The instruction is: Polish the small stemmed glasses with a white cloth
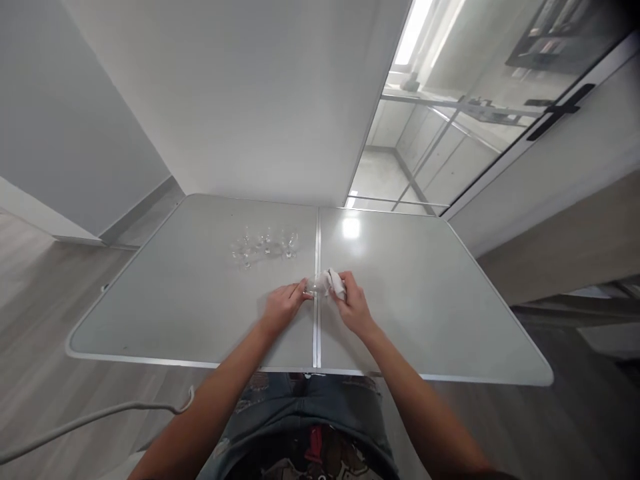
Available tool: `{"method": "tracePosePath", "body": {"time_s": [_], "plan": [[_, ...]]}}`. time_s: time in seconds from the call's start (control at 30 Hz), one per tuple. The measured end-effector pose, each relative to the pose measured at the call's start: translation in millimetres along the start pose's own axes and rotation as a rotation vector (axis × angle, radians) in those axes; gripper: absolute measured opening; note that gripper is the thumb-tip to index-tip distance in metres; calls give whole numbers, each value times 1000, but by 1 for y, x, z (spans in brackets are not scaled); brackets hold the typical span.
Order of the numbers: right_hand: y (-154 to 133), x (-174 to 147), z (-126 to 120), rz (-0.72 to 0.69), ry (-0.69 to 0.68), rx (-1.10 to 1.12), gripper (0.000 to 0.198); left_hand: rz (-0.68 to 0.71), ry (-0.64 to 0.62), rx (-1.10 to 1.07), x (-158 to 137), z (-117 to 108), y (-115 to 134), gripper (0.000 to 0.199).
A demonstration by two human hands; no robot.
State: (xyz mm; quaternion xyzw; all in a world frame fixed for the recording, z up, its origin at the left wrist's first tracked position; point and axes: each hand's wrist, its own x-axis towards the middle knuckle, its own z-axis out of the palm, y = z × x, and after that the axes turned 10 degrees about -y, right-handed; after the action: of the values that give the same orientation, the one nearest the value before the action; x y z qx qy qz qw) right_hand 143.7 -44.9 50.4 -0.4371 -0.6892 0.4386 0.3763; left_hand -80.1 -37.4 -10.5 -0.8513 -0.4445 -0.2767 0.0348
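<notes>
My left hand [284,305] is closed around one end of a clear drinking glass [317,285], which lies on its side over the table's middle seam. At the other end of the glass, my right hand [354,305] grips a bunched white cloth [336,283], pressed against or into the opening; I cannot tell how far in it reaches. Several more clear glasses [267,245] stand grouped beyond my left hand, on the left half of the table. Their exact shapes are hard to make out.
The pale folding table [410,293] has a metal-edged seam [317,333] down its middle. Behind it rises a white wall [250,100], with a glass-paned door [430,133] at the right. A white cable [100,417] curves in at lower left.
</notes>
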Motion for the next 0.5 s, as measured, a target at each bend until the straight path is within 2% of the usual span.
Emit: {"method": "tracePosePath", "body": {"time_s": [0.1, 0.2, 0.3, 0.4, 0.47, 0.5], "plan": [[-3, 0, -8, 21, -162, 212, 20, 85, -35, -28, 2, -2, 2, 33], [-7, -1, -16, 20, -253, 248, 21, 64, -52, -54, 2, -5, 1, 31], [-5, -2, -27, -45, -365, 76, 18, 54, -84, -69, 1, -9, 0, 29], [4, 1, -42, -270, -540, -200, 14, 100, -134, -134, 0, -11, -2, 29], [10, 4, -49, -391, -625, -290, 14, 126, -146, -211, 0, -11, -3, 27], [12, 5, -50, -404, -636, -286, 13, 132, -133, -238, 1, -11, -4, 25]]}}
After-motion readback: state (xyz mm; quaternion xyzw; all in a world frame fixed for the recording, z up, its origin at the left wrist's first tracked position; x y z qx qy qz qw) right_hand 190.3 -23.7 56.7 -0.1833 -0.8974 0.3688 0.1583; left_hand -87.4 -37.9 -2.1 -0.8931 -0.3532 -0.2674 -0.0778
